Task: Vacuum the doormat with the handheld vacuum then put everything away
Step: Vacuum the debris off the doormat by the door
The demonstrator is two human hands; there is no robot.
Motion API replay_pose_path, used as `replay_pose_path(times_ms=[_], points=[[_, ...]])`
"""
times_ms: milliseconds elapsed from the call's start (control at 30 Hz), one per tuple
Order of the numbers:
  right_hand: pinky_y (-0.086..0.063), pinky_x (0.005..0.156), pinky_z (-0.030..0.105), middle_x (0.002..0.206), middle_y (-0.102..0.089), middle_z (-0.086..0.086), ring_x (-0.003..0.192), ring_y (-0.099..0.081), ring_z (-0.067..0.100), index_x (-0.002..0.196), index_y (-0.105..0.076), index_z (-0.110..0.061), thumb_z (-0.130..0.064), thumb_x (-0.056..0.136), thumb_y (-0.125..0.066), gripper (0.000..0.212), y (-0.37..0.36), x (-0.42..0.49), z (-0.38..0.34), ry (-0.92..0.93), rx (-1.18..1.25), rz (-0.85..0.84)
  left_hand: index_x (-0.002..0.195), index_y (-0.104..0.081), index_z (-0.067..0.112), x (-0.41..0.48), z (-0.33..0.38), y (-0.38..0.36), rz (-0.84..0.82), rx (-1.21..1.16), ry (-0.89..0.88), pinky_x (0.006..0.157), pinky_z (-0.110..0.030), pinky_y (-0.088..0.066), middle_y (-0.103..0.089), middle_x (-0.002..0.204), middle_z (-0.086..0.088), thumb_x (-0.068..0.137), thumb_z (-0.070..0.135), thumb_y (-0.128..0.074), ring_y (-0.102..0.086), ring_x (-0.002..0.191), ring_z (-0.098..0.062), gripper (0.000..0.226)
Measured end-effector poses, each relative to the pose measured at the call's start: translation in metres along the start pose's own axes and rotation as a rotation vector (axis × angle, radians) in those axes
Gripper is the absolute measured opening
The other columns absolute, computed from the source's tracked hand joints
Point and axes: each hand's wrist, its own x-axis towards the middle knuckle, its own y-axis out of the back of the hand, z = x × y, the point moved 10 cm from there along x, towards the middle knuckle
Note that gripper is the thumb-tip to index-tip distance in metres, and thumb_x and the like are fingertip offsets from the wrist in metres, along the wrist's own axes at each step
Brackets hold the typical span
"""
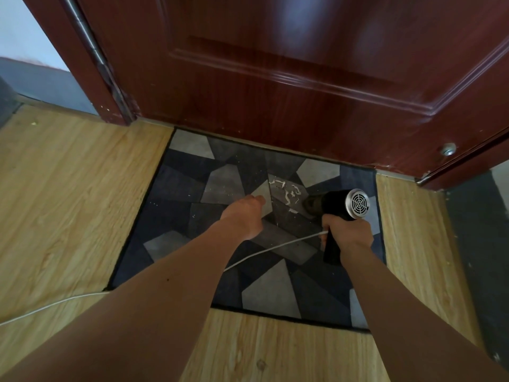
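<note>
Half vacuum [339,204] handle hidden in right hand [347,236]; left hand [243,215] unreadable.

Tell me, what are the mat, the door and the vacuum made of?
The mat: probably short-pile fabric, matte and fuzzy-looking. The door: glossy reddish wood or wood-look coating; light reflects off it. The vacuum: seemingly black matte plastic, with a silvery, metal-looking grille.

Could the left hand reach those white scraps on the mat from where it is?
Probably yes. The left hand is low over the doormat, beside the white scraps, with bare mat between them. The handheld vacuum in the right hand sits on the scraps' other side, not across the path.
</note>
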Motion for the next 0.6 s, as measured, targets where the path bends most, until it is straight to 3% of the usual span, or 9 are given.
replay_pose_path(times_ms=[167,600], points=[[-0.060,0.076,0.050,0.058,-0.067,0.014,0.065,-0.069,0.029,0.083,-0.067,0.003,-0.014,0.066,-0.073,0.025,-0.014,0.005,-0.005,0.021,0.040,-0.051,0.141,-0.037,0.013,0.003,-0.003,-0.004,-0.011,-0.004,0.010,0.100,-0.038,-0.044,-0.045,0.137,-0.014,0.092,0.007,-0.049,-0.048,0.124,-0.030,0.051],[-0.060,0.063,0.039,0.073,-0.068,0.018,0.056,-0.063,0.025,0.103,-0.064,0.004,-0.009,0.071,-0.072,0.035,-0.029,0.014,-0.006,-0.071,0.168,-0.102,0.147,-0.029,0.017,0.008,-0.011,-0.005,-0.013,-0.040,0.028,0.105,-0.038,-0.040,-0.042,0.143,-0.011,0.092,0.009,-0.051,-0.044,0.130,-0.030,0.060]])
